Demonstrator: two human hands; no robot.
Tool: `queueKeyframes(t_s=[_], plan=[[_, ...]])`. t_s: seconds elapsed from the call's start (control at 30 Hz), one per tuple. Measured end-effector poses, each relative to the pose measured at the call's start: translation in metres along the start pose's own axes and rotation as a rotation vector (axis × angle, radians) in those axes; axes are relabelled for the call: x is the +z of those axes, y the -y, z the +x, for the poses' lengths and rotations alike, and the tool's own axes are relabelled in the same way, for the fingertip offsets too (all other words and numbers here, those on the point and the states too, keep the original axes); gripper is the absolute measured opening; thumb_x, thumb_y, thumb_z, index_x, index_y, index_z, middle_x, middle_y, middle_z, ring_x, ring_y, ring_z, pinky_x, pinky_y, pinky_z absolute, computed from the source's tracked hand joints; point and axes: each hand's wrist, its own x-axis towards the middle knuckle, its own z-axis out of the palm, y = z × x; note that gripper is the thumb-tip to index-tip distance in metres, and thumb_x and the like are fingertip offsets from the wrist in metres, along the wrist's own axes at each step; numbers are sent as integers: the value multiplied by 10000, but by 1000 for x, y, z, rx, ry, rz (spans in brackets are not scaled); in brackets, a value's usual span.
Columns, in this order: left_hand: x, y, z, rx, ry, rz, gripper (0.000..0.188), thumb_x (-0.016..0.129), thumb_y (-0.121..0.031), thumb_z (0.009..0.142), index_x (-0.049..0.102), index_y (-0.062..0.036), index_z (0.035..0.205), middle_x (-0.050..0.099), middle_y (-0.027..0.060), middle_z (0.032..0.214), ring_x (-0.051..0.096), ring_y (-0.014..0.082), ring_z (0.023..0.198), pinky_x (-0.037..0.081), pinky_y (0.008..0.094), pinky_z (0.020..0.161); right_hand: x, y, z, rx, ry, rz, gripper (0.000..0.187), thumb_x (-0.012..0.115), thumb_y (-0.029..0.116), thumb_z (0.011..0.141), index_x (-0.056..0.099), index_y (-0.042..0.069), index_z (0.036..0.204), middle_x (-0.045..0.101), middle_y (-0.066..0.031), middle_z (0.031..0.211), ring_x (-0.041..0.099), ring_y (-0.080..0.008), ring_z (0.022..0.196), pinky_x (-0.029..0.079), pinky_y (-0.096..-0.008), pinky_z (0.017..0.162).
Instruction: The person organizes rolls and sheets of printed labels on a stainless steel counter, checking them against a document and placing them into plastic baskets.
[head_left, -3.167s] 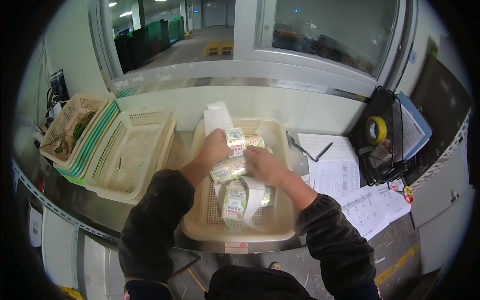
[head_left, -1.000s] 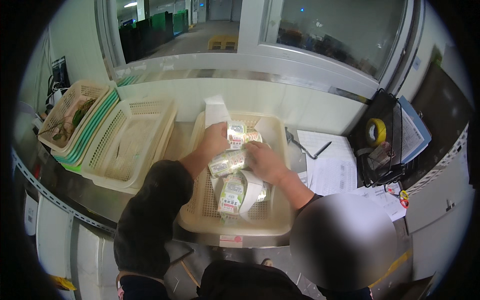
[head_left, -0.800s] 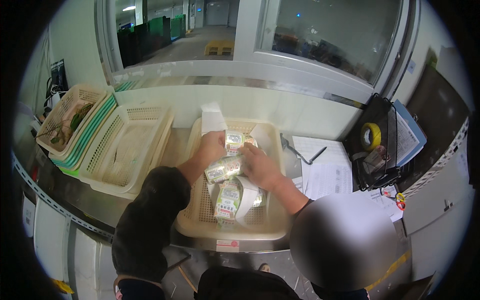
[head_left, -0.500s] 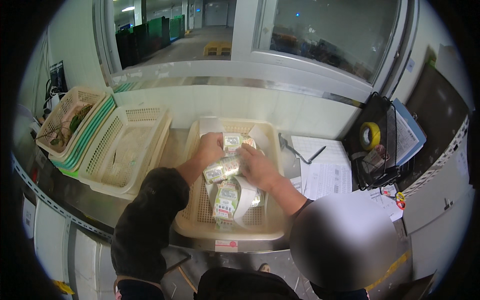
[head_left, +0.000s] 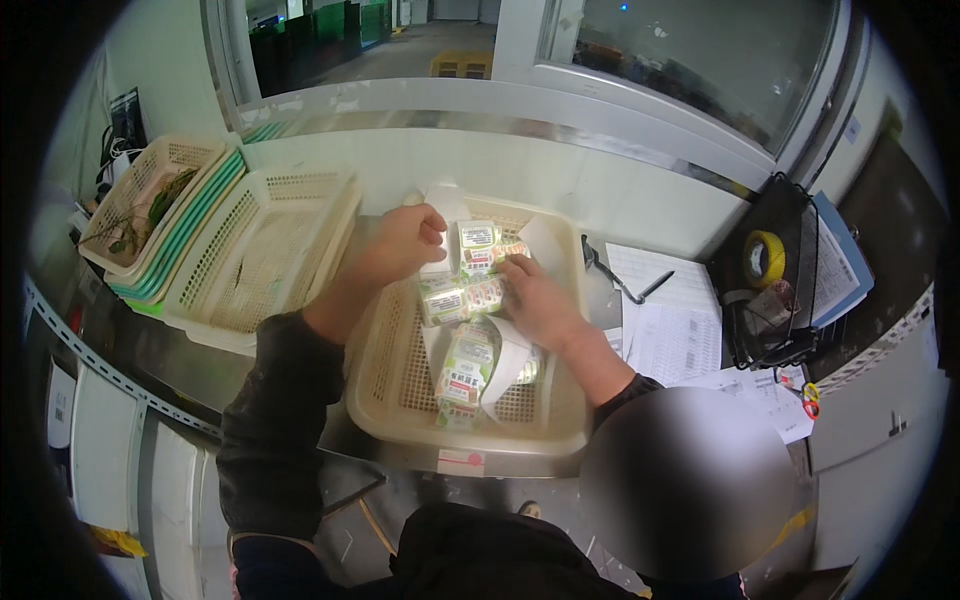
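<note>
A cream perforated plastic basket (head_left: 368, 405) stands in front of me. Rolls and folded strips of printed green-and-white labels lie in it, one label bundle (head_left: 466, 365) near the front and another label roll (head_left: 462, 300) across the middle. White paper strips (head_left: 510, 362) curl out among them. My left hand (head_left: 405, 243) is over the basket's far left part, fingers curled in beside a white strip; whether something is between them is hidden. My right hand (head_left: 545, 303) has its fingers closed at the right end of the label roll, thumb side toward the upper labels (head_left: 480, 240).
More cream baskets (head_left: 262, 195) and a stack with green ones (head_left: 190, 230) stand on the left. At right lie printed sheets (head_left: 670, 345), a black pen (head_left: 655, 287), and scissors (head_left: 810, 400). A black wire rack (head_left: 740, 310) holds yellow tape (head_left: 765, 258). A window (head_left: 680, 80) is beyond.
My left hand has come away from the upper labels, rising a little toward the basket's far left. My right hand stays at the label roll. The whole view has shifted slightly.
</note>
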Motion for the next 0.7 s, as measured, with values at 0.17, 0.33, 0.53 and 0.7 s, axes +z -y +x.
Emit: queueKeyframes(t_s=[0.17, 0.33, 0.53, 0.7], plan=[[-4, -2, -40, 35, 41, 126, 255, 664, 41, 744, 604, 25, 990, 653, 88, 851, 620, 151, 768, 514, 298, 681, 2, 2, 1, -27, -16, 7, 423, 573, 29, 802, 553, 19, 1224, 544, -182, 1252, 543, -384, 1113, 457, -417, 962], [6, -14, -54, 202, -43, 243, 254, 620, 70, 742, 599, 13, 989, 654, 126, 787, 646, 213, 744, 511, 322, 668, -2, 3, 0, -8, 23, -32, 442, 586, 31, 792, 551, 18, 1233, 540, -177, 1266, 522, -382, 1146, 443, -412, 982], [15, -17, -61, 182, -17, 265, 259, 560, 73, 763, 605, -15, 1002, 655, 165, 803, 652, 311, 760, 497, 373, 641, 4, -3, -1, -41, 15, -26, 443, 611, 38, 786, 561, 17, 1226, 539, -186, 1274, 514, -385, 1158, 424, -402, 1009], [20, -8, -59, 165, -49, 241, 283, 572, 87, 736, 589, 24, 1012, 640, 241, 885, 628, 401, 855, 500, 445, 731, 3, 1, -1, -50, 32, -40, 429, 623, 43, 784, 571, 14, 1209, 553, -197, 1253, 511, -378, 1166, 423, -399, 1009]])
